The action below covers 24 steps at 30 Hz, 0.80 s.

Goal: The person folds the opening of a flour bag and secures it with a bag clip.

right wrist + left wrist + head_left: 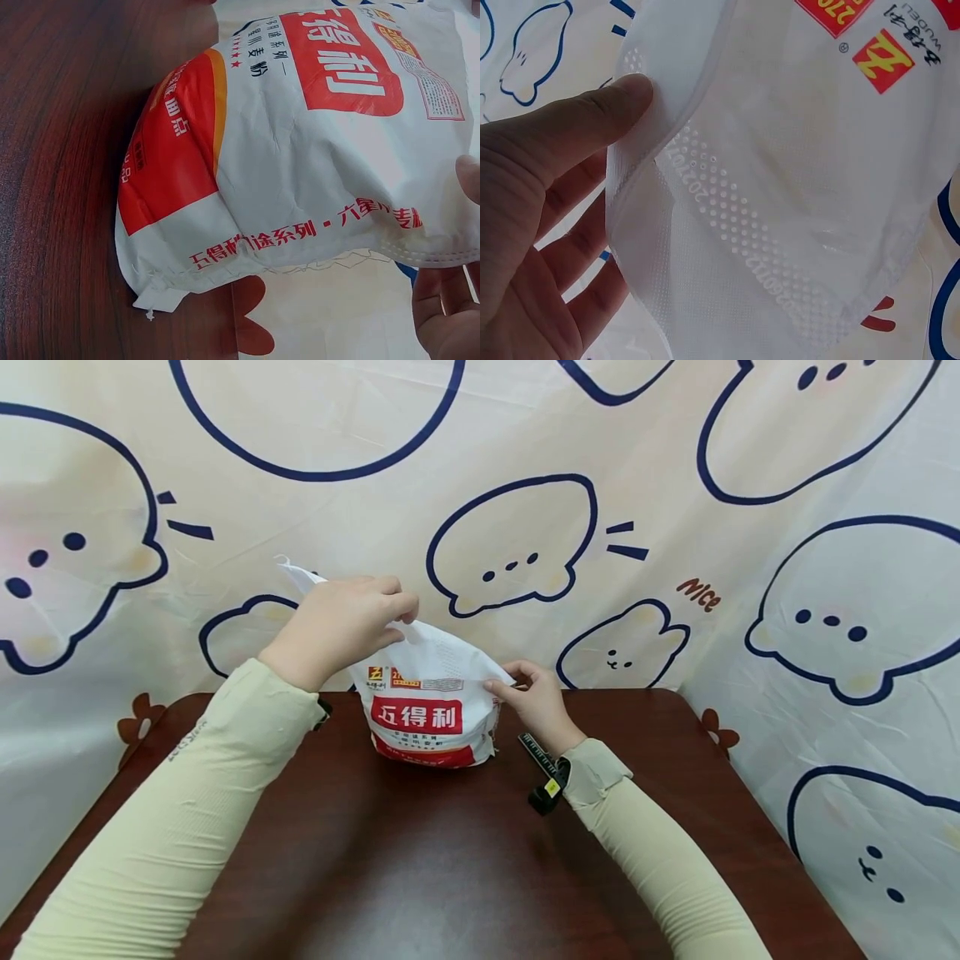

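Observation:
A white flour bag [429, 706] with a red label and Chinese print stands on the dark brown table [420, 860] near its far edge. My left hand [341, 622] pinches the bag's upper left edge; in the left wrist view the thumb [592, 112] presses the embossed seam of the bag [780, 187] against the fingers behind it. My right hand [536, 697] pinches the bag's right top corner. The right wrist view shows the bag [300, 150] from its side with my right fingers [450, 315] under the stitched seam.
A cream cloth [750, 527] printed with blue-outlined cartoon animals hangs behind and to the right of the table. A black wrist strap with a camera [547, 777] sits on my right sleeve. Bare tabletop stretches in front of the bag.

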Motion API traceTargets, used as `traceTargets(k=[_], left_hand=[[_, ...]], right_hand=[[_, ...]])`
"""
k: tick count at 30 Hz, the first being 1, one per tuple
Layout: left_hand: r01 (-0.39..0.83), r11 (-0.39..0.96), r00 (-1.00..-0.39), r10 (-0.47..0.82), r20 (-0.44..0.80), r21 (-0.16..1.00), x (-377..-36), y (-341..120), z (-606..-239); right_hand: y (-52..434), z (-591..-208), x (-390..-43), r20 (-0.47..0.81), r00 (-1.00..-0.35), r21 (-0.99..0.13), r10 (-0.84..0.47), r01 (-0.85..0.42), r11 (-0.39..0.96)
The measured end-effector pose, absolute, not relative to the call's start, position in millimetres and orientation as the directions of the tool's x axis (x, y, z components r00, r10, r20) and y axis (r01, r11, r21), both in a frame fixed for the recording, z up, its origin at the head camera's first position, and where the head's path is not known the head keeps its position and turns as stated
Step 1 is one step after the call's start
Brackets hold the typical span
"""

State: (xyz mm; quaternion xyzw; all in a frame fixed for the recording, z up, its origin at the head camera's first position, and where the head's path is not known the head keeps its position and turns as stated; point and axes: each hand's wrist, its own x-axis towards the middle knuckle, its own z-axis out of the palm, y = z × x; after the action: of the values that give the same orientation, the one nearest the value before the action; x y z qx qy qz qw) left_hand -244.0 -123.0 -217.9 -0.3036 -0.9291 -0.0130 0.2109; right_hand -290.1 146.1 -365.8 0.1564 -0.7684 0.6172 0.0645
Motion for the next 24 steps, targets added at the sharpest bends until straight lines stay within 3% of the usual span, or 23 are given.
traceTargets(k=[14,24], left_hand=[[0.597,0.793,-0.698,0.588,0.408,-0.121,-244.1,-130.9,-218.2],[0.564,0.820,-0.760,0.562,0.327,-0.099,-239.1,-129.0,-214.6]], right_hand=[[146.2,-364.5,-290.4,0.288,-0.942,-0.925,-0.171,-0.320,0.206],[146.9,-363.0,-288.9,0.277,-0.945,-0.921,-0.176,-0.313,0.233]])
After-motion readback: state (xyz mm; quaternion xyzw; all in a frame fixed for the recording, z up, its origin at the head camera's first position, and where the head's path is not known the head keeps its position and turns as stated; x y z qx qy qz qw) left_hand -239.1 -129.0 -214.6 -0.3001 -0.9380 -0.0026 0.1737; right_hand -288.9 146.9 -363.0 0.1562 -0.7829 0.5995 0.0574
